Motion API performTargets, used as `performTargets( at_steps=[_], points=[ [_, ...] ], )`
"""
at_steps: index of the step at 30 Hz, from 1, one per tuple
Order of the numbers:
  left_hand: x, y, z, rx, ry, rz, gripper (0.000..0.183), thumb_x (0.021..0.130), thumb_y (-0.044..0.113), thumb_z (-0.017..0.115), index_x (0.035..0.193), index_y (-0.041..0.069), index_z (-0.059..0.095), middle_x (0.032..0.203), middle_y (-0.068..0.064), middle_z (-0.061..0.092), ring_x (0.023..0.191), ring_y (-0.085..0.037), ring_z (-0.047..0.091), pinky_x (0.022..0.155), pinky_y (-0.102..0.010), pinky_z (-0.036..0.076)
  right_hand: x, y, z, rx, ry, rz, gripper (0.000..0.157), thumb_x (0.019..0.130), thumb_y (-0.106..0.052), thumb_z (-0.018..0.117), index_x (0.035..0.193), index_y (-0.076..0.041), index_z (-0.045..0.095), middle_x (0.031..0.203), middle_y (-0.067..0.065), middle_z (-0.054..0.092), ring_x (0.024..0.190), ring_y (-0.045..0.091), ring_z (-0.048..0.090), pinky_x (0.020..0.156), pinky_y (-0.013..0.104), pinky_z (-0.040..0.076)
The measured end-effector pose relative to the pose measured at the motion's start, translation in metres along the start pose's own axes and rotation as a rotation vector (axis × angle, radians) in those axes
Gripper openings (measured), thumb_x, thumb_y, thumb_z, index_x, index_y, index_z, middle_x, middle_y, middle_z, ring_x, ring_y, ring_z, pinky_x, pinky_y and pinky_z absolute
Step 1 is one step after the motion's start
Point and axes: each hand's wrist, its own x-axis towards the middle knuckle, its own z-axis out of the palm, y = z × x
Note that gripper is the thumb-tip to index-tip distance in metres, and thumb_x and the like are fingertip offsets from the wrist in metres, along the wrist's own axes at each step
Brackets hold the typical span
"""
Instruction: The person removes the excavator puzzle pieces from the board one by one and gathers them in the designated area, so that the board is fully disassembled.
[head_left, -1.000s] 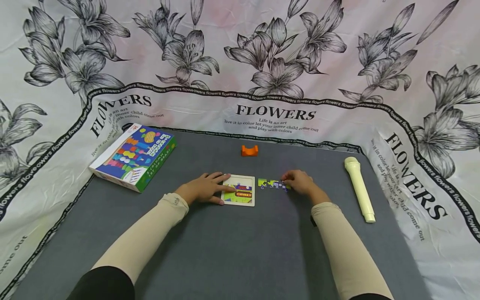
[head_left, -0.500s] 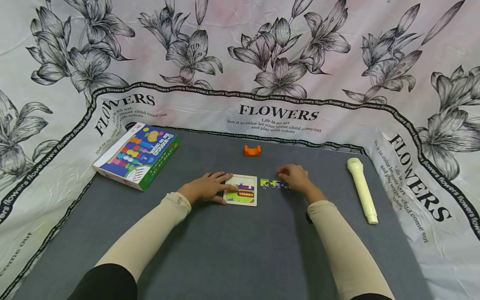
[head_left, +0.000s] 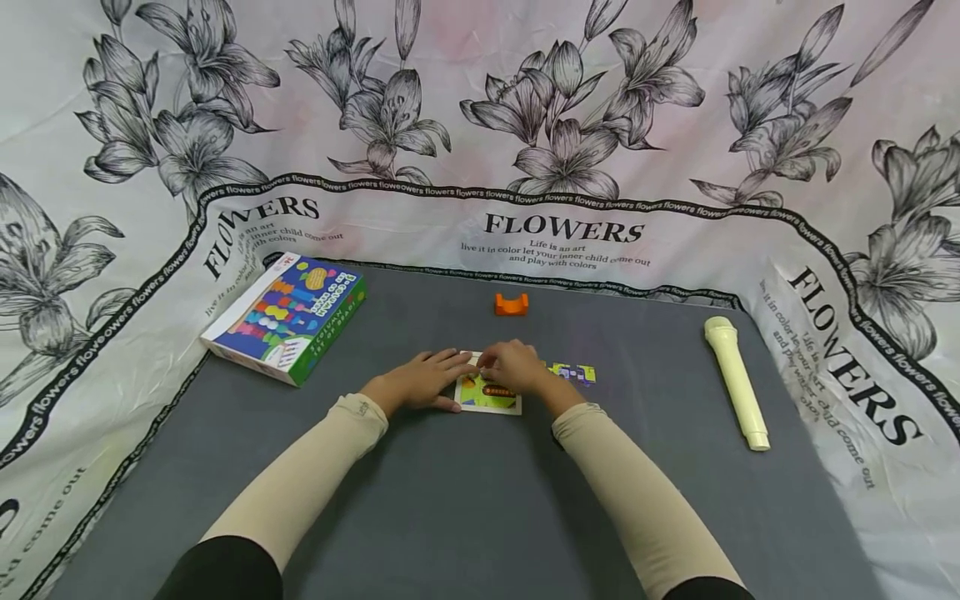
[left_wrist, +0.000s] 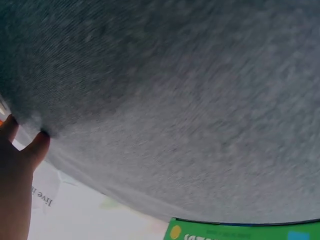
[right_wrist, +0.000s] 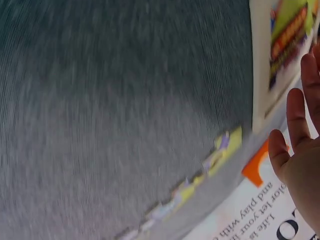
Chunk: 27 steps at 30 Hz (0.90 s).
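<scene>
A small square puzzle tray [head_left: 487,408] with a pale frame and a part-filled, brightly coloured picture lies flat on the grey cloth. My left hand [head_left: 420,379] rests on its left side with fingers spread across it. My right hand [head_left: 513,367] is over the tray's upper part, thumb and fingers pinching a puzzle piece that they largely hide. Behind the right wrist, a row of loose puzzle pieces [head_left: 577,373] lies to the tray's right. In the right wrist view, the tray's frame [right_wrist: 258,75] is beside the outer fingers, above the blurred row of pieces [right_wrist: 225,150].
At the back left lies a blue and green toy box [head_left: 285,317]. An orange notched block [head_left: 512,305] sits behind the tray. Toward the right edge is a cream baton-like stick [head_left: 737,383]. Flower-printed fabric [head_left: 562,167] rises along the back and sides.
My right hand has lifted from the row of puzzle pieces and moved left over the tray. My left hand keeps its place on the tray. The view has shifted slightly.
</scene>
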Motion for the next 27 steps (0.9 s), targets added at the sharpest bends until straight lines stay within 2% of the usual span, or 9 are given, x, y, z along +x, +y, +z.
performTargets(
  at_steps=[2,7,11,20,27],
  points=[
    [0.0,0.0,0.005,-0.037,0.014,-0.011,0.078,0.093,0.058,0.052,0.155,0.023,0.023,0.164,-0.001,0.012,0.15,-0.025,0.011,0.116,-0.057,0.017,0.0,-0.002,0.006,-0.01,-0.003,-0.006,0.019,0.094,-0.02,0.063,0.111,-0.015,0.073,0.106,0.001,0.071,0.102,0.023,0.062,0.089,0.051,0.043],
    [-0.001,0.0,0.009,-0.104,0.059,-0.016,0.074,0.092,0.056,0.056,0.15,0.015,0.033,0.163,-0.004,0.016,0.15,-0.026,0.014,0.116,-0.056,0.017,0.0,-0.003,0.014,-0.009,0.031,-0.007,0.016,0.091,-0.019,0.068,0.106,-0.016,0.075,0.1,-0.001,0.071,0.099,0.022,0.061,0.088,0.05,0.043],
    [-0.001,-0.003,0.007,-0.102,0.071,-0.033,0.077,0.091,0.057,0.057,0.15,0.015,0.033,0.163,-0.006,0.016,0.15,-0.025,0.013,0.116,-0.056,0.017,0.002,-0.005,0.014,-0.032,0.04,-0.021,0.015,0.09,-0.022,0.07,0.104,-0.017,0.075,0.099,-0.001,0.07,0.1,0.024,0.058,0.091,0.052,0.041],
    [-0.001,-0.005,0.006,-0.055,0.052,-0.075,0.091,0.088,0.063,0.055,0.157,0.015,0.018,0.164,-0.002,0.01,0.151,-0.023,0.005,0.115,-0.059,0.014,0.001,-0.011,0.012,-0.029,0.01,0.018,0.015,0.091,-0.023,0.069,0.105,-0.017,0.073,0.103,0.0,0.067,0.107,0.026,0.055,0.095,0.053,0.038],
    [-0.001,-0.006,0.004,-0.057,0.035,-0.08,0.092,0.088,0.063,0.055,0.157,0.015,0.017,0.164,-0.002,0.011,0.151,-0.025,0.007,0.115,-0.061,0.013,0.002,-0.01,0.011,-0.043,0.009,0.008,0.015,0.091,-0.024,0.07,0.104,-0.017,0.072,0.104,-0.001,0.069,0.105,0.024,0.055,0.095,0.051,0.038]
  ],
)
